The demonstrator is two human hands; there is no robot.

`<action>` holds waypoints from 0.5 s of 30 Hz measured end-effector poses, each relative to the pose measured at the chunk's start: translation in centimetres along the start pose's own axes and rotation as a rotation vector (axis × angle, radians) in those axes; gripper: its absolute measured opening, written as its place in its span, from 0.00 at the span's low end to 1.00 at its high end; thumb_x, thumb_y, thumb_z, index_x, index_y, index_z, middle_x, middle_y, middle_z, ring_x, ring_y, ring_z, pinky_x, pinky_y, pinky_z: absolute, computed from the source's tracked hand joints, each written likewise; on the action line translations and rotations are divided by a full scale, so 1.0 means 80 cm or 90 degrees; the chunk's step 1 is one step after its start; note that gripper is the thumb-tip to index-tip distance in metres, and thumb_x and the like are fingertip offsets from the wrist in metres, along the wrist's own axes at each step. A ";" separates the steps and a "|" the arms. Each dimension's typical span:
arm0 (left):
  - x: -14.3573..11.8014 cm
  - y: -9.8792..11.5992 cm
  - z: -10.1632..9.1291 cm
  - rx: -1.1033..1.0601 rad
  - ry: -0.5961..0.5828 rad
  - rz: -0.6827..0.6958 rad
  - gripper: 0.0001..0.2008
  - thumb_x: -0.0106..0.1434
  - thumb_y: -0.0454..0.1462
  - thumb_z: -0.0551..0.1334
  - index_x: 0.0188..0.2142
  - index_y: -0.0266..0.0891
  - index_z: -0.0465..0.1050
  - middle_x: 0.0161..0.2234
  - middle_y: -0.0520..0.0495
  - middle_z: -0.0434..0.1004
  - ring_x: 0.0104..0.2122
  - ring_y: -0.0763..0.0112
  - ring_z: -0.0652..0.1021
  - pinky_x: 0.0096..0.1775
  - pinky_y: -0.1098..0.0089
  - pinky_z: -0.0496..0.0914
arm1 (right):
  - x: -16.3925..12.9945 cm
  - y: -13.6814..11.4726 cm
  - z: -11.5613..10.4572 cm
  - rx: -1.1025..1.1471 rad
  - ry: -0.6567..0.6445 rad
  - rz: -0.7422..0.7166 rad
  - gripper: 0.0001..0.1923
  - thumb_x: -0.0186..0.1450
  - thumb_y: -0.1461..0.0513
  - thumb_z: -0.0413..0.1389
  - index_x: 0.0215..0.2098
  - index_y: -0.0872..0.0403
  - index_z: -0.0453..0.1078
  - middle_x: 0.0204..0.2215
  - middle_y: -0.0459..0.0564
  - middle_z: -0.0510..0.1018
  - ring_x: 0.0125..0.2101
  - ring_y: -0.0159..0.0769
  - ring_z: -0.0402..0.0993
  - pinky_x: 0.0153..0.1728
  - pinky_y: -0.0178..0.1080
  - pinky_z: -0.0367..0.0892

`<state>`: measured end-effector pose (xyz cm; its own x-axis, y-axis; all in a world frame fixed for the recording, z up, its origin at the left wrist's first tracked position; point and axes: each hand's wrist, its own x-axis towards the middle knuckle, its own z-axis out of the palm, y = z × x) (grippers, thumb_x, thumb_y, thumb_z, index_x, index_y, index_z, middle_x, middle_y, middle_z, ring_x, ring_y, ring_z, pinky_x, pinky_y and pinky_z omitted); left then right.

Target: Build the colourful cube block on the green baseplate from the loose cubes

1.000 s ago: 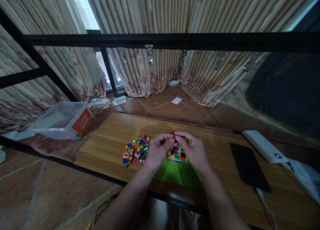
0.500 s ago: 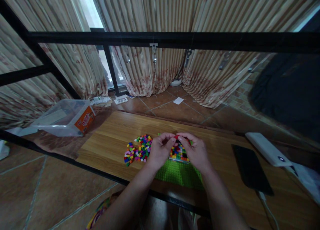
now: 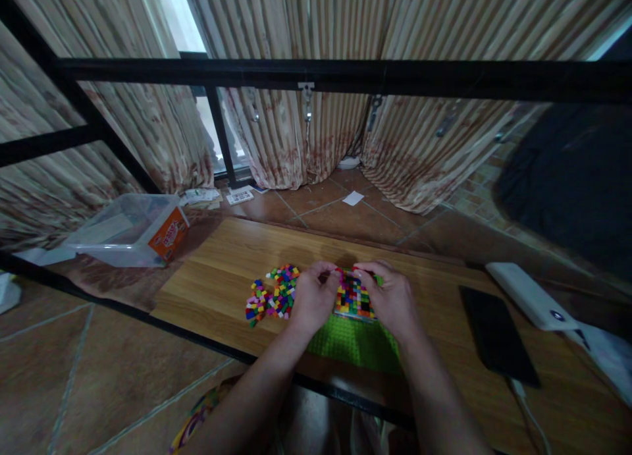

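Note:
A green baseplate (image 3: 353, 344) lies on the wooden board (image 3: 217, 270) in front of me, with a patch of small multicoloured bricks (image 3: 351, 298) built on its far part. My left hand (image 3: 311, 297) rests at the left edge of that patch, fingertips curled by its top left corner. My right hand (image 3: 390, 297) sits at the patch's right edge, fingertips on its top right corner. Whether either hand pinches a brick is too small to tell. A loose pile of coloured bricks (image 3: 274, 295) lies just left of my left hand.
A clear plastic box (image 3: 129, 230) with an orange label stands at the far left. A black phone (image 3: 496, 333) with a cable and a white power bank (image 3: 530, 295) lie to the right. A black metal frame (image 3: 316, 78) crosses above; curtains hang behind.
My fingertips, which met over a small red brick above the patch, have parted and dropped to the patch's two top corners. The view shifted slightly.

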<state>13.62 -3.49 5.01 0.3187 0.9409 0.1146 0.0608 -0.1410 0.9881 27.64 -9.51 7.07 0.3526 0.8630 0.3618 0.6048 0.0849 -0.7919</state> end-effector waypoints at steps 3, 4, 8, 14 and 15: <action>0.008 -0.008 -0.007 0.001 0.042 -0.013 0.04 0.59 0.35 0.60 0.32 0.36 0.72 0.28 0.49 0.75 0.29 0.72 0.75 0.33 0.72 0.68 | 0.001 0.010 -0.005 -0.050 -0.014 0.004 0.11 0.64 0.56 0.55 0.33 0.51 0.77 0.34 0.50 0.78 0.37 0.39 0.74 0.41 0.41 0.66; 0.010 -0.010 -0.008 -0.009 0.045 -0.021 0.03 0.59 0.35 0.60 0.32 0.37 0.71 0.27 0.50 0.74 0.28 0.72 0.75 0.32 0.73 0.68 | 0.001 0.013 -0.006 -0.068 -0.024 0.002 0.10 0.64 0.57 0.55 0.33 0.51 0.78 0.34 0.50 0.77 0.37 0.39 0.73 0.42 0.42 0.66; 0.010 -0.018 -0.008 -0.031 0.018 -0.023 0.01 0.59 0.34 0.60 0.31 0.38 0.69 0.27 0.51 0.74 0.30 0.71 0.76 0.34 0.72 0.68 | 0.000 0.018 0.001 -0.127 -0.046 -0.021 0.08 0.63 0.59 0.56 0.32 0.50 0.78 0.35 0.50 0.76 0.39 0.41 0.71 0.43 0.44 0.65; 0.003 -0.015 -0.004 -0.004 -0.018 -0.014 0.02 0.62 0.35 0.58 0.32 0.39 0.67 0.30 0.49 0.76 0.34 0.69 0.77 0.38 0.70 0.69 | 0.006 0.018 0.015 -0.183 -0.030 -0.053 0.07 0.62 0.61 0.58 0.31 0.50 0.78 0.37 0.51 0.74 0.42 0.42 0.69 0.45 0.45 0.64; 0.003 -0.014 -0.003 0.001 -0.021 -0.015 0.03 0.62 0.34 0.58 0.32 0.39 0.67 0.30 0.49 0.76 0.34 0.69 0.77 0.38 0.70 0.69 | 0.007 0.019 0.016 -0.185 -0.034 -0.053 0.06 0.61 0.61 0.58 0.31 0.50 0.78 0.37 0.51 0.74 0.42 0.42 0.69 0.45 0.45 0.64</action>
<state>13.39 -3.02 3.95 0.3483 0.9332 0.0879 0.0696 -0.1193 0.9904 27.84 -8.26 5.41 0.2598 0.8844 0.3879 0.8118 0.0175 -0.5836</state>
